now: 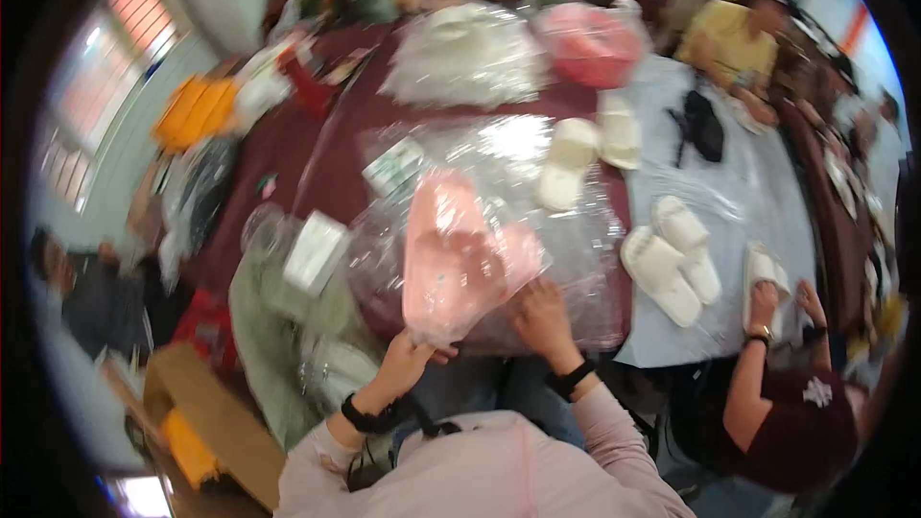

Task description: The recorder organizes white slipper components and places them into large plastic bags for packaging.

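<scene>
A pair of pink slippers [446, 254] lies in a clear plastic bag right in front of me, on the near part of the table. My left hand [408, 362] is closed on the bag's near edge, below the heel of one slipper. At the bag's right side, by the smaller visible pink part, my right hand [544, 315] has its fingers curled against the plastic. Motion blur hides some finger detail. Beneath and around the pink pair lie more clear plastic bags [585, 230].
Cream slippers [568, 163] lie just beyond. A white packet [317, 251] rests at the left on green cloth [264, 302]. Bagged white slippers [465, 53] and a bagged pink bundle [593, 43] sit at the far side. A co-worker at right handles cream slippers [758, 269].
</scene>
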The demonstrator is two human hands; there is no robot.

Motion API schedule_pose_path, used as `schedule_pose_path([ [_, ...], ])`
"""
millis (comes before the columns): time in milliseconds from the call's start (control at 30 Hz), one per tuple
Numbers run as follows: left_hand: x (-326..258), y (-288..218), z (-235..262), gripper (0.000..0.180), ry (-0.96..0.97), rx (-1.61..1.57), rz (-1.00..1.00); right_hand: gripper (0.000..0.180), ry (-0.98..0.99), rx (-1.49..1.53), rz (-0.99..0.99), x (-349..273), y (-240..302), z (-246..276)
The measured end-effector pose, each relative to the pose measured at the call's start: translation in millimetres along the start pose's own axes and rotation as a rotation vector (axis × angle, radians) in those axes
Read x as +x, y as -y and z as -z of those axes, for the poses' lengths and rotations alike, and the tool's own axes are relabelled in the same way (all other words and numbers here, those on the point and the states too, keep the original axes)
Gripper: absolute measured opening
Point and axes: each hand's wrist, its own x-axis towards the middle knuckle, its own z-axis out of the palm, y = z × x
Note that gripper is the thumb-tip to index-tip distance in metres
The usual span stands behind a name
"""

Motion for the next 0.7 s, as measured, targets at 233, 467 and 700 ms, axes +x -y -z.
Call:
schedule_pose_path([
  [233,-66.0,-29.6,43.9,0.024,-0.359,-0.145,-0.231,0.044,-0.058,-0.023,0.053,18.1,12.6,0.1],
  [467,-99.3,39.8,85.1,0.028,-1.104,-0.06,-0.557,0.044,-0.042,-0.045,0.049,15.2,17.5,-0.6],
  [700,-130.7,100.2,101.6,0.023,-1.357,-0.179,-0.355,0.044,-0.043,-0.063,0.057,15.5,16.4,-2.0],
])
